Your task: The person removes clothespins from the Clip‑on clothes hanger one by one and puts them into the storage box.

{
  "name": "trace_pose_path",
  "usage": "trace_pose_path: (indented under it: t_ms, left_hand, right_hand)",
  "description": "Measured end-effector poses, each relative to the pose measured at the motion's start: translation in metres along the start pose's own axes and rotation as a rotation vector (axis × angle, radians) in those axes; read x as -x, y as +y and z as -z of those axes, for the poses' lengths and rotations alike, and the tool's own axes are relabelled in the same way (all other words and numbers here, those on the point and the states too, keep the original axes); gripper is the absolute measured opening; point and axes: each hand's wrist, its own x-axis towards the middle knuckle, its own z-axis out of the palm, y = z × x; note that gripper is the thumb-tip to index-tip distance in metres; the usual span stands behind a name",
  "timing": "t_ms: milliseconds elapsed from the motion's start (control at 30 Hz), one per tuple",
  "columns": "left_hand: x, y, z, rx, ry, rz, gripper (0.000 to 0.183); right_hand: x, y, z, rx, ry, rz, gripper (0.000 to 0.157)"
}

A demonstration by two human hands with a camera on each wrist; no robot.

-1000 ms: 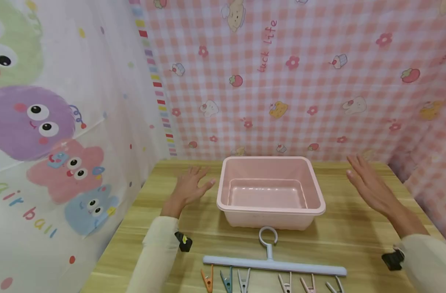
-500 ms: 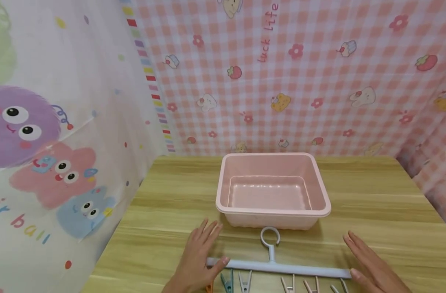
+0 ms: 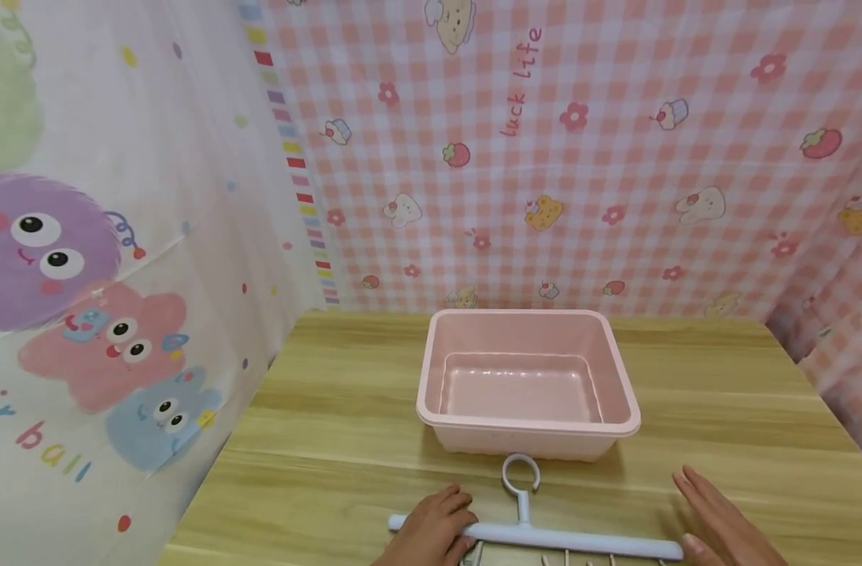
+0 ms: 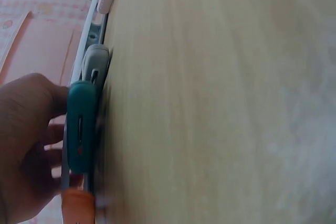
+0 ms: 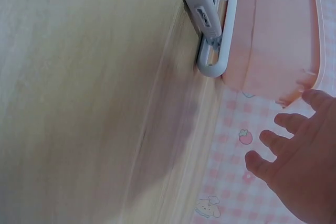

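Observation:
A pale blue clip hanger (image 3: 572,540) with an open-ring hook lies across the front of the table. My left hand (image 3: 433,528) curls its fingers over the left part of the bar. In the left wrist view, the thumb is beside a teal clip (image 4: 82,127), between an orange clip (image 4: 78,206) and a grey clip (image 4: 95,64). My right hand (image 3: 728,527) is by the bar's right end, fingers extended and holding nothing. A grey clip (image 5: 203,11) hangs near that end in the right wrist view. The head view cuts off most clips.
Behind the hanger stands a pink plastic basin (image 3: 523,442) with nothing visible inside. The wood-grain table (image 3: 318,424) extends on both sides of it. A pink checked cloth (image 3: 601,181) hangs at the back, and a white cartoon-printed curtain (image 3: 211,259) on the left.
Both hands have come back from beside the basin towards the hanger. The left hand has moved inward along the bar and curled over it; the right stays extended near the right end.

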Motion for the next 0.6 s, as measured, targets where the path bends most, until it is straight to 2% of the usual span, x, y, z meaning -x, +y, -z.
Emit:
trace_pose_path:
  t_ms: [200,367,467,567,600]
  left_hand:
    - [0.001,0.003,-0.007,-0.082,0.136,-0.039,0.013]
    - [0.006,0.006,-0.006,-0.128,0.241,-0.113,0.012]
    - [0.009,0.007,-0.003,-0.164,0.334,-0.207,0.014]
    - [0.011,0.014,0.005,-0.131,0.414,-0.288,0.021]
    - [0.011,0.016,0.009,-0.115,0.438,-0.307,0.023]
  right_hand:
    - [-0.002,0.006,0.001,0.054,-0.038,-0.019,0.102]
    - [-0.008,0.004,0.009,0.037,-0.048,-0.074,0.089]
    - [-0.006,0.009,0.010,-0.041,-0.076,-0.095,0.077]
    - [-0.001,0.013,0.016,-0.150,-0.120,-0.115,0.066]
    - [-0.001,0.014,0.019,-0.214,-0.136,-0.094,0.063]
